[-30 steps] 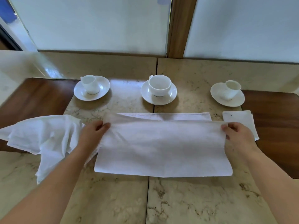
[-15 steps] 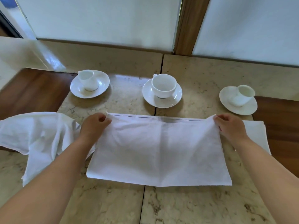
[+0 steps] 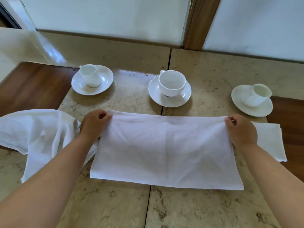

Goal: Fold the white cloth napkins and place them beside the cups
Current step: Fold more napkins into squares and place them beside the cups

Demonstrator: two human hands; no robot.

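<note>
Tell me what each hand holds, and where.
Left hand and right hand each pinch a far corner of the half-folded white napkin.

Napkin in the middle (image 3: 166, 150): plain white, no print. Crumpled cloth at left (image 3: 37, 134): same white. Folded napkin at right (image 3: 269, 140): white too. Cups (image 3: 171, 83) + saucers (image 3: 169, 99): white, glossy, thin dark ring at cup base (seen on 2 of 3). Countertop (image 3: 131, 99): beige marble w/ brown veining, dark seam lines. Wood inlays (image 3: 32, 86) both sides: reddish-brown, grain visible. Wall panels (image 3: 105, 15): off-white; post betw. them (image 3: 197, 22) tan wood.
</note>
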